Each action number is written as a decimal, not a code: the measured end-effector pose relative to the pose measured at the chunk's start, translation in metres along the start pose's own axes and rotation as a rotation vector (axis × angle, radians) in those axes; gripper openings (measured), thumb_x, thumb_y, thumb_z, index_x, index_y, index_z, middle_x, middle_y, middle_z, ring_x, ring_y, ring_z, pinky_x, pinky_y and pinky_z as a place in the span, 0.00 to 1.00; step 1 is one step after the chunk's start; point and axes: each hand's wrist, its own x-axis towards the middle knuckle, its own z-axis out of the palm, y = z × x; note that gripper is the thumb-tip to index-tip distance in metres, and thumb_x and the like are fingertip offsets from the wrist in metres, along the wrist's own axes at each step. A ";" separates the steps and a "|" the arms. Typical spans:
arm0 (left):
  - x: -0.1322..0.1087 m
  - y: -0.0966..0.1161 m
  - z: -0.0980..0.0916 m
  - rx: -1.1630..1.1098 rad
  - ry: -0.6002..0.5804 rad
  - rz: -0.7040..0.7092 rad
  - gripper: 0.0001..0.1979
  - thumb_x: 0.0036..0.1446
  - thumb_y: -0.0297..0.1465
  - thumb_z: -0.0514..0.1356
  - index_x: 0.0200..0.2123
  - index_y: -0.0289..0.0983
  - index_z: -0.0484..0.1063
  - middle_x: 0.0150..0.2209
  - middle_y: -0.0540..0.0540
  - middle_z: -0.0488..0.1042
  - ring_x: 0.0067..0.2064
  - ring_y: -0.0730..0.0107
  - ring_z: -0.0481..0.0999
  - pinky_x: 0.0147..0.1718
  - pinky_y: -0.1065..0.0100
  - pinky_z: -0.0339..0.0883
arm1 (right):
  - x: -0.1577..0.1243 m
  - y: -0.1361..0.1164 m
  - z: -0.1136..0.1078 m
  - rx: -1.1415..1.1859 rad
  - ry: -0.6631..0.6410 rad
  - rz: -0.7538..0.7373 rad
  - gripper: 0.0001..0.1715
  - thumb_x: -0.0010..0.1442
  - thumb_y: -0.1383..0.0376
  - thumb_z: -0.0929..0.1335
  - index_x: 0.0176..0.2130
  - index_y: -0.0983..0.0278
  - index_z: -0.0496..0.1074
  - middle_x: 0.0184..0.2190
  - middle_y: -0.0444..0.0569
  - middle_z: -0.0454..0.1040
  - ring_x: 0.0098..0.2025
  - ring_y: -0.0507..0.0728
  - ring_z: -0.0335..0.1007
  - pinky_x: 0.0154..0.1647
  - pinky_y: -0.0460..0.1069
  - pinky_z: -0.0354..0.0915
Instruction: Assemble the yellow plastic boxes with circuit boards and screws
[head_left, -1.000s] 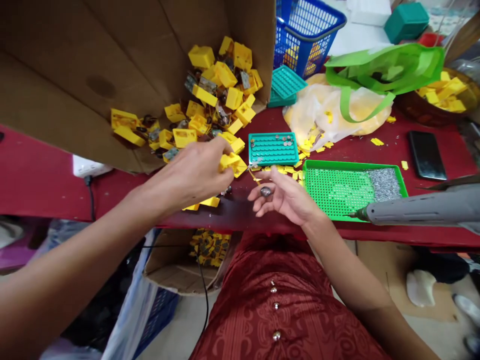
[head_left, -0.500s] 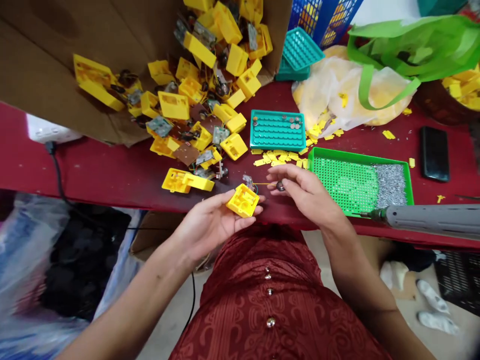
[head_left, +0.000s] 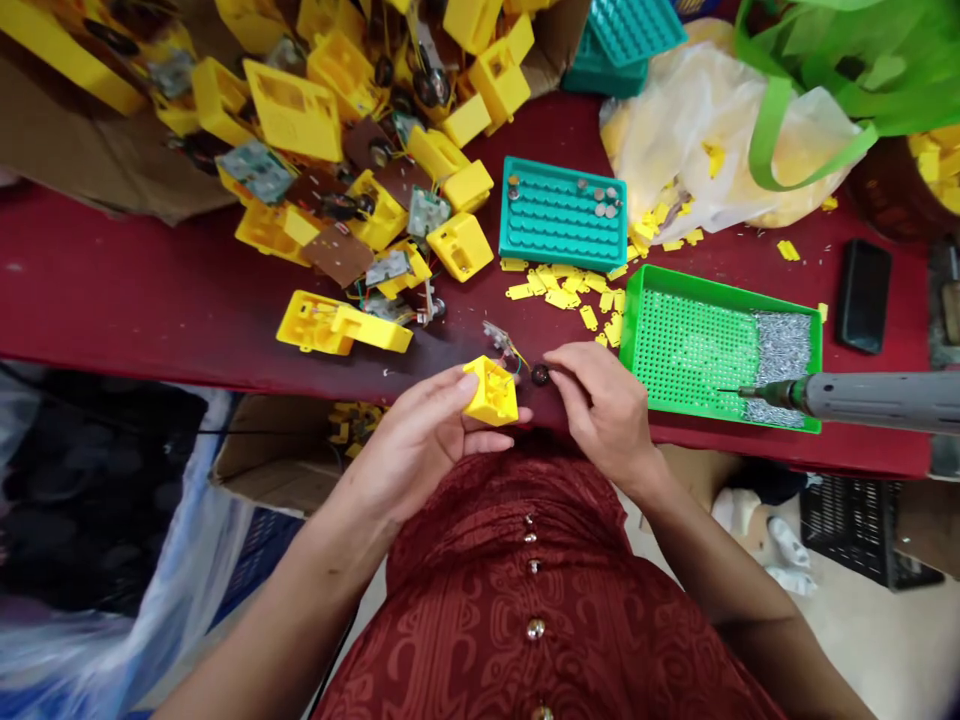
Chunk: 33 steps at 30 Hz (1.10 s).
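My left hand (head_left: 424,430) is closed around a small yellow plastic housing (head_left: 493,400), its open, hollow side up and the thumb on its edge. With thumb and fingertips pinched, my right hand (head_left: 609,405) holds a small round dark part (head_left: 540,375) just right of the housing. Thin wires run from near this part to a small circuit board (head_left: 498,338) behind the housing, over the table edge. Another yellow housing, opened out in two pieces (head_left: 315,325), lies to the left on the red cloth.
A heap of yellow housings (head_left: 296,110) with boards and wires spills from a cardboard box. A teal tray (head_left: 562,225) holds several round metal discs, with yellow tabs (head_left: 562,290) before it. An electric screwdriver (head_left: 870,398) overhangs a green tray (head_left: 686,335) of screws. A phone (head_left: 864,295) lies right.
The round part has come nearer the housing with my right hand, whose fingers are now more curled. My left hand has tilted the housing. The whole view has shifted closer to the table.
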 end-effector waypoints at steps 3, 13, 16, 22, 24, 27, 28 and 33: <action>-0.002 0.001 -0.001 0.020 0.008 -0.006 0.15 0.51 0.33 0.71 0.42 0.34 0.80 0.39 0.43 0.82 0.36 0.60 0.84 0.28 0.69 0.80 | -0.001 -0.005 0.002 -0.166 -0.031 0.080 0.12 0.67 0.67 0.65 0.47 0.71 0.74 0.40 0.57 0.74 0.43 0.60 0.69 0.45 0.56 0.70; 0.005 0.007 0.001 -0.035 0.010 0.037 0.07 0.55 0.29 0.68 0.38 0.33 0.80 0.40 0.42 0.83 0.40 0.59 0.84 0.36 0.68 0.81 | -0.013 -0.002 0.017 -0.229 0.024 0.061 0.14 0.68 0.71 0.61 0.45 0.64 0.75 0.40 0.54 0.71 0.42 0.58 0.64 0.43 0.55 0.64; 0.005 0.006 -0.001 -0.043 0.019 0.040 0.07 0.54 0.28 0.69 0.37 0.35 0.81 0.39 0.44 0.83 0.39 0.62 0.84 0.36 0.68 0.81 | -0.025 -0.002 0.012 -0.207 -0.067 -0.028 0.19 0.67 0.72 0.61 0.53 0.65 0.73 0.43 0.56 0.72 0.44 0.59 0.64 0.44 0.55 0.64; 0.002 0.002 0.000 -0.041 0.018 0.017 0.07 0.54 0.28 0.69 0.37 0.35 0.81 0.38 0.44 0.83 0.36 0.66 0.82 0.33 0.68 0.81 | -0.021 -0.003 0.005 -0.145 -0.046 -0.007 0.15 0.69 0.70 0.62 0.50 0.67 0.75 0.39 0.55 0.74 0.41 0.56 0.65 0.42 0.53 0.66; 0.001 0.002 0.001 -0.040 0.020 0.016 0.07 0.53 0.28 0.69 0.37 0.34 0.81 0.38 0.44 0.83 0.35 0.66 0.82 0.33 0.68 0.81 | -0.016 -0.002 0.007 -0.172 -0.083 0.033 0.15 0.70 0.67 0.62 0.46 0.65 0.76 0.37 0.54 0.74 0.39 0.56 0.65 0.41 0.53 0.65; 0.001 0.000 0.001 -0.024 0.018 0.022 0.07 0.54 0.29 0.69 0.38 0.33 0.81 0.38 0.43 0.83 0.36 0.65 0.83 0.35 0.68 0.81 | -0.010 -0.001 0.007 -0.197 -0.160 0.031 0.15 0.70 0.67 0.62 0.40 0.65 0.78 0.35 0.52 0.74 0.38 0.56 0.64 0.39 0.52 0.64; 0.001 0.000 0.001 -0.023 0.018 0.021 0.07 0.54 0.29 0.69 0.38 0.33 0.81 0.38 0.43 0.83 0.36 0.65 0.83 0.35 0.68 0.81 | -0.009 -0.002 0.007 -0.203 -0.184 0.029 0.15 0.70 0.67 0.62 0.39 0.65 0.78 0.35 0.53 0.74 0.38 0.57 0.64 0.39 0.52 0.63; -0.001 -0.002 0.000 -0.058 -0.006 0.022 0.07 0.56 0.29 0.67 0.40 0.34 0.81 0.41 0.43 0.83 0.39 0.62 0.84 0.37 0.68 0.81 | -0.005 -0.003 0.003 -0.191 -0.283 0.090 0.16 0.70 0.67 0.62 0.37 0.65 0.77 0.34 0.53 0.74 0.38 0.57 0.65 0.39 0.53 0.63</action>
